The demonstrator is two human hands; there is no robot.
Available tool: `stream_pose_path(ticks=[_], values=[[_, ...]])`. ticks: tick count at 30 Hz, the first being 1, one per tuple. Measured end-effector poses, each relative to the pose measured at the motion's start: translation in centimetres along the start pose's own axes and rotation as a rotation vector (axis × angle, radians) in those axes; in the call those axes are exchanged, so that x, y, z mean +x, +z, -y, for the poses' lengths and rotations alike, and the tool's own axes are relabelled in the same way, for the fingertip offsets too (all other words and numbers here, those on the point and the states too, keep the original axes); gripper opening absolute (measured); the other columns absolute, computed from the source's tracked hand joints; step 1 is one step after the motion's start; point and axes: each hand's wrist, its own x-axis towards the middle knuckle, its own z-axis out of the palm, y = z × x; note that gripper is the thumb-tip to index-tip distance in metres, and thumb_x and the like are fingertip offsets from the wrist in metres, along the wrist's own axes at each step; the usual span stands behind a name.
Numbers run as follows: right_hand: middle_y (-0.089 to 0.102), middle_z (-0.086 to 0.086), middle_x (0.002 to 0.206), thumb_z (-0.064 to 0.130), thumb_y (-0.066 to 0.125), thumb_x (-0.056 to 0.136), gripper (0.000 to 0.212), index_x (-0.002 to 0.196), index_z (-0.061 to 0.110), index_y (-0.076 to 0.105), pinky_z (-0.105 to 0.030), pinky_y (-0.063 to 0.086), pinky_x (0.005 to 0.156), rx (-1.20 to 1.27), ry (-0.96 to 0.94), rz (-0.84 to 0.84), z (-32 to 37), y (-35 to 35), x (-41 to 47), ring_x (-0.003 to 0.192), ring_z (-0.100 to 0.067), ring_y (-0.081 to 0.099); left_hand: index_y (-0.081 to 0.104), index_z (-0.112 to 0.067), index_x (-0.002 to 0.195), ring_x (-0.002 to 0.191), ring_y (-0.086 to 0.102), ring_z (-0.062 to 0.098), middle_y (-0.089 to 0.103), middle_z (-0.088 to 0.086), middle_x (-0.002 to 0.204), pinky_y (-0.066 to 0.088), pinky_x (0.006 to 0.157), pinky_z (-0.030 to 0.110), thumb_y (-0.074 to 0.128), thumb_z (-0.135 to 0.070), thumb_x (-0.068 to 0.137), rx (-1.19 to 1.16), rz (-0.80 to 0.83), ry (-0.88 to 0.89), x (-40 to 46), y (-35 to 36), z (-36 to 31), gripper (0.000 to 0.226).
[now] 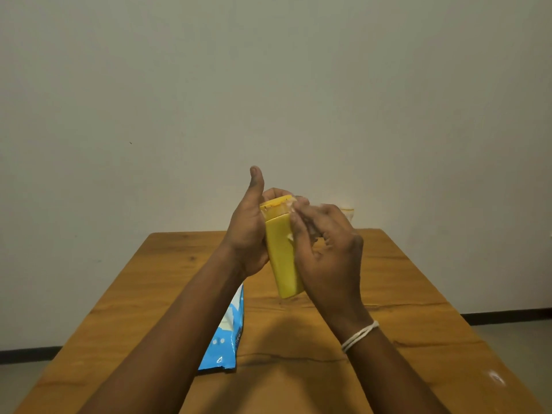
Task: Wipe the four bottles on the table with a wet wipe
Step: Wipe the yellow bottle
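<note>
left hand (249,234) grips yellow bottle (282,255) mid-air over table (403,294), thumb up; right hand (325,252) pinches wet wipe (291,206) at cap — risk: one-sided grip slips, bottle drops

Bottle (282,258): up off the table (403,294), between my two hands, cap end away from me.
My left hand (248,234): on the bottle's left side.
My right hand (325,249): on the bottle's right side, holding the wipe (291,206) against the cap end.
Wipe pack (227,333): on the table, under my left forearm, left of the bottle.
Second bottle (348,212): behind my right hand, at the table's far edge.
</note>
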Motion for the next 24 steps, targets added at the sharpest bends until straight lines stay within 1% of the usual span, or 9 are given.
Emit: stream_pose_path(ticks=[2, 5, 8, 9, 13, 18, 20, 22, 24], values=[[0.072, -0.009, 0.104, 0.013, 0.070, 0.091, 0.025, 0.115, 0.005, 0.072, 0.000, 0.047, 0.082, -0.006, -0.083, 0.059, 0.1, 0.1, -0.2, 0.098, -0.003, 0.060, 0.059, -0.009, 0.092, 0.082, 0.066, 0.020, 0.066, 0.009, 0.088, 0.059, 0.074, 0.033, 0.031, -0.072, 0.094, -0.030, 0.018, -0.014, -0.1, 0.0, -0.1, 0.069], [0.072, -0.008, 0.105, 0.017, 0.067, 0.092, 0.025, 0.114, 0.007, 0.072, -0.005, 0.051, 0.081, 0.022, -0.004, 0.029, 0.4, 0.1, 0.1, 0.095, -0.004, 0.062, 0.061, -0.010, 0.088, 0.075, 0.064, 0.016, 0.062, 0.006, 0.078, 0.058, 0.070, 0.030, 0.028, -0.077, 0.091, 0.013, 0.009, -0.019, -0.1, 0.2, 0.4, 0.074], [0.068, -0.006, 0.111, 0.015, 0.065, 0.095, 0.024, 0.117, 0.009, 0.071, -0.014, 0.054, 0.088, 0.020, -0.061, 0.182, 1.0, 0.4, -0.5, 0.103, -0.009, 0.062, 0.061, -0.012, 0.091, 0.092, 0.063, 0.025, 0.061, 0.016, 0.092, 0.051, 0.098, 0.041, 0.033, -0.088, 0.078, -0.014, 0.037, -0.031, 0.0, -0.1, 0.8, 0.082], [0.068, -0.005, 0.113, 0.015, 0.065, 0.095, 0.024, 0.118, 0.011, 0.071, -0.016, 0.054, 0.089, 0.018, -0.091, 0.249, 0.7, 0.2, -0.5, 0.106, -0.010, 0.062, 0.061, -0.012, 0.092, 0.093, 0.063, 0.026, 0.062, 0.016, 0.093, 0.048, 0.100, 0.043, 0.032, -0.090, 0.076, -0.029, 0.034, -0.030, 0.0, -0.3, 0.9, 0.085], [0.071, 0.000, 0.106, 0.022, 0.069, 0.093, 0.020, 0.111, 0.015, 0.074, -0.015, 0.056, 0.078, 0.019, 0.042, 0.156, -0.9, -1.0, 1.4, 0.095, -0.005, 0.063, 0.060, -0.008, 0.097, 0.087, 0.063, 0.023, 0.063, 0.011, 0.086, 0.054, 0.089, 0.041, 0.023, -0.092, 0.075, -0.032, 0.038, -0.002, 0.1, -0.8, 1.3, 0.094], [0.070, -0.003, 0.109, 0.010, 0.071, 0.090, 0.021, 0.111, 0.012, 0.074, -0.012, 0.052, 0.086, 0.026, -0.122, 0.305, 0.1, -0.2, 0.4, 0.103, -0.008, 0.062, 0.064, -0.010, 0.099, 0.094, 0.065, 0.023, 0.066, 0.011, 0.089, 0.051, 0.093, 0.037, 0.021, -0.092, 0.075, -0.010, 0.038, -0.036, 0.1, -1.3, 0.9, 0.096], [0.070, -0.001, 0.106, 0.011, 0.070, 0.091, 0.019, 0.109, 0.014, 0.075, -0.011, 0.052, 0.080, 0.051, -0.065, 0.236, -0.9, -0.6, 1.5, 0.097, -0.004, 0.062, 0.065, -0.008, 0.108, 0.096, 0.069, 0.024, 0.070, 0.011, 0.094, 0.056, 0.090, 0.037, 0.019, -0.089, 0.078, 0.020, 0.065, -0.032, 0.0, -1.3, 0.9, 0.098], [0.072, -0.001, 0.105, 0.013, 0.070, 0.092, 0.019, 0.110, 0.014, 0.075, -0.008, 0.050, 0.078, 0.070, -0.018, 0.162, -1.3, -0.9, 2.0, 0.095, -0.001, 0.062, 0.063, -0.007, 0.117, 0.099, 0.071, 0.026, 0.073, 0.013, 0.099, 0.057, 0.088, 0.039, 0.029, -0.087, 0.074, 0.038, 0.084, -0.030, -0.3, -0.9, 0.7, 0.097], [0.072, -0.003, 0.109, 0.010, 0.069, 0.092, 0.021, 0.112, 0.012, 0.074, -0.009, 0.050, 0.083, 0.103, -0.046, 0.167, -1.0, -0.8, 1.6, 0.100, -0.003, 0.063, 0.067, -0.008, 0.097, 0.091, 0.071, 0.024, 0.071, 0.009, 0.089, 0.057, 0.081, 0.037, 0.051, -0.076, 0.076, 0.096, 0.102, 0.014, -0.5, -0.6, 0.2, 0.074]])
